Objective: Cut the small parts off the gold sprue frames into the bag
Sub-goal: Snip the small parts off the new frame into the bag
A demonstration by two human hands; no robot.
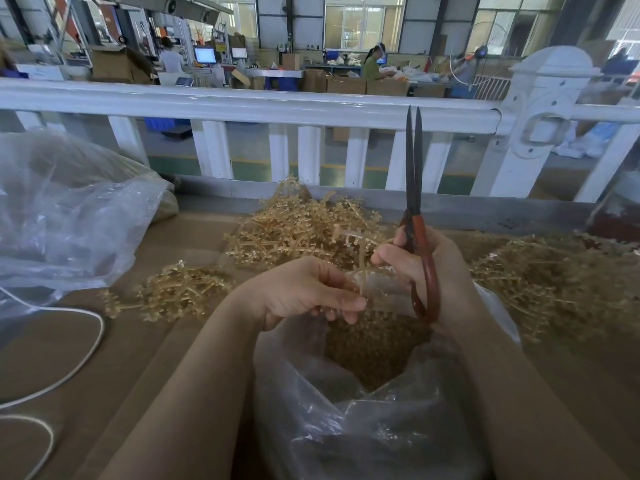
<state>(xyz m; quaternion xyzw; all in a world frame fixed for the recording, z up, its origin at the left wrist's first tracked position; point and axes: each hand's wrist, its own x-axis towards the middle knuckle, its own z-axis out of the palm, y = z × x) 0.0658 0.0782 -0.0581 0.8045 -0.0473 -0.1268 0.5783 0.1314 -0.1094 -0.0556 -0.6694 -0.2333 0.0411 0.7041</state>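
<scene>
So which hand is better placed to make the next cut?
Right hand: it already grips the red-handled scissors, blades pointing up. Left hand holds a gold sprue frame over the clear plastic bag.

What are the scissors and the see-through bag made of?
The scissors look like dark, dull metal blades with red-painted handles, probably steel. The bag looks like thin clear plastic film: it crinkles, shines, and shows the gold bits inside.
</scene>
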